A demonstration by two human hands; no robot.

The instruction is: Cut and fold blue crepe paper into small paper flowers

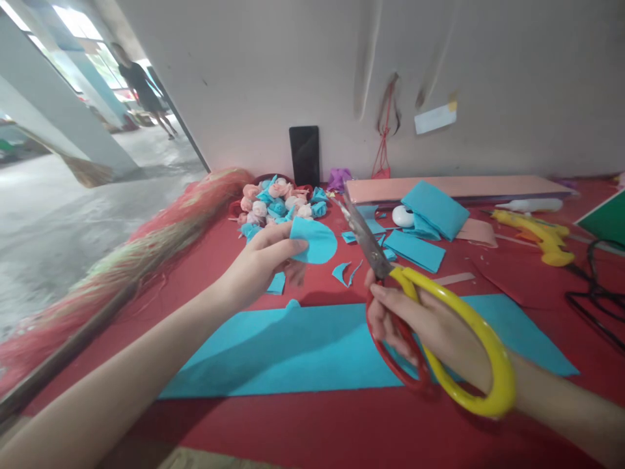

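Observation:
Between the thumb and fingers of my left hand [273,251] is a blue paper piece [317,242] with a rounded right edge. My right hand [430,319] grips a pair of scissors [452,306] with one yellow and one red handle loop. Their blades point up and to the left, just right of the paper piece and apart from it; the blades look closed together. Beneath both hands a long blue paper strip [293,365] lies flat on the red table [273,423]. Small curved blue scraps [342,272] lie between the hands.
Behind my left hand is a pile of paper roses [278,205]. A black phone [305,155] leans on the wall. Folded blue paper [434,210], a pink sheet stack [454,189] and a yellow glue gun [534,233] lie at right. A fringed bundle [161,241] borders the left; a person [141,88] stands beyond.

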